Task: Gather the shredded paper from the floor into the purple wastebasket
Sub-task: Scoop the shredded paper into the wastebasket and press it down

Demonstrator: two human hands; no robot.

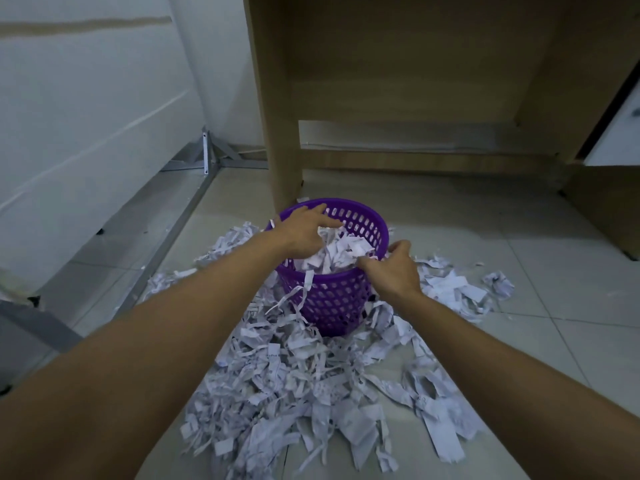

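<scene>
Presently on record, one head view looking down at a tiled floor [485, 237].

Item: purple wastebasket [332, 299], perforated plastic, upright, at the middle of the view, standing on the floor just in front of a wooden desk leg [280, 133]. It is heaped to the rim with shredded paper; several strips hang over its near rim at about 7 o'clock.

Item: shredded paper [298, 386], white strips and scraps, spread on the floor round the basket. The thickest mass lies at 6 o'clock from the basket, reaching toward the bottom edge of the view; thinner drifts lie at 9 to 10 o'clock and at 3 o'clock. A crumpled scrap [498, 282] sits apart at 3 o'clock, beyond the right-hand drift.

Item: left hand [304, 233], over the basket mouth from 9 o'clock, fingers extended and spread, resting on the paper heap; grip released, nothing clasped.

Item: right hand [394, 268], at the basket's rim at 3 o'clock, back of hand toward the camera, fingers bent toward the heap. Whether its grip is clenched on any strips cannot be told; the fingertips are hidden.

Item: both forearms, bare, running from the lower corners of the view toward the basket.

Item: wooden desk [415, 64], at 12 o'clock, open beneath.

Item: white wall panel [86, 116] at 10 o'clock, with a grey metal bracket [207, 157] at its base.
</scene>
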